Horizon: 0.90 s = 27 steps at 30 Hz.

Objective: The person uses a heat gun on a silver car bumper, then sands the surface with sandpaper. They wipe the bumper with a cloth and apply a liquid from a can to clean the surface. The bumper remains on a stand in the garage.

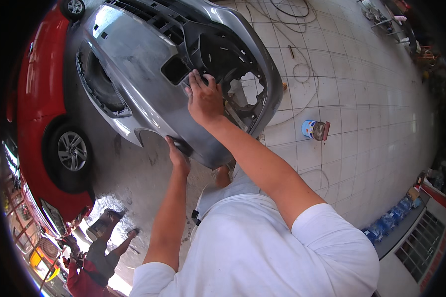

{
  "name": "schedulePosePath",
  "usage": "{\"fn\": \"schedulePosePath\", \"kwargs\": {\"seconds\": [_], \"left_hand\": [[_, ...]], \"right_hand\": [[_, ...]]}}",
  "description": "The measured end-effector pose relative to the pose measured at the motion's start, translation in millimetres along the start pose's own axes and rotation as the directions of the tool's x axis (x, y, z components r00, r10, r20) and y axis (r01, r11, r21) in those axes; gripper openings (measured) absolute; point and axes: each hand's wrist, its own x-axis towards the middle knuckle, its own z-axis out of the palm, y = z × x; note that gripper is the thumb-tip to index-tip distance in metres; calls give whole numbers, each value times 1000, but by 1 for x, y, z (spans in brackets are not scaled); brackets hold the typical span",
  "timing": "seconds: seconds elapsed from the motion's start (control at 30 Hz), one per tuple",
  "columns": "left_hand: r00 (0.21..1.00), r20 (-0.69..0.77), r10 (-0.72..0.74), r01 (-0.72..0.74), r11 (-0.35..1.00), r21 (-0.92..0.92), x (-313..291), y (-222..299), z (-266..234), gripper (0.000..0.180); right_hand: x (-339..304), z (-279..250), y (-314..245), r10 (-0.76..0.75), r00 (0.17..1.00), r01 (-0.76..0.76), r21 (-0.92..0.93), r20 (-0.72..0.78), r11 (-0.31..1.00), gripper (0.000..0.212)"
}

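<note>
A grey car bumper point(151, 91) with dull, sanded-looking patches stands in front of me, its dark inner side and openings turned to the right. My left hand point(177, 156) grips the bumper's near edge, with one finger showing on the outer face and the others partly hidden. Further up, my right hand point(205, 101) lies on the bumper beside a rectangular opening point(175, 70). Its fingers are stretched out against the grey surface. Whether anything thin lies under them is hidden.
A red car point(44, 99) stands at the left. On the tiled floor point(352, 89) at right sit a blue-labelled can point(309, 129) with a reddish block on it and a thin hose point(314, 94). Water bottles point(389, 220) line the lower right. Another person point(96, 262) is at lower left.
</note>
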Motion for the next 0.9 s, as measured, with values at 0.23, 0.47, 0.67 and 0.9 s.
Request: {"fn": "schedulePosePath", "kwargs": {"seconds": [0.23, 0.47, 0.67, 0.9], "left_hand": [[995, -94, 28, -23, 998, 52, -10, 3, 10, 91], [1000, 15, -3, 4, 1000, -31, 12, -2, -8, 92], [1000, 3, -2, 2, 1000, -11, 3, -6, -3, 90], [1000, 7, 4, -4, 999, -33, 6, 1, -7, 84]], "right_hand": [[-33, -5, 15, -15, 1000, 15, -19, 17, 1000, 46], [-19, -8, 19, -62, 998, 61, 23, 22, 998, 45], [-1, -3, 7, -15, 999, 13, 59, 41, 998, 46], [-14, -7, 4, 12, 999, -13, 41, 33, 999, 41]]}}
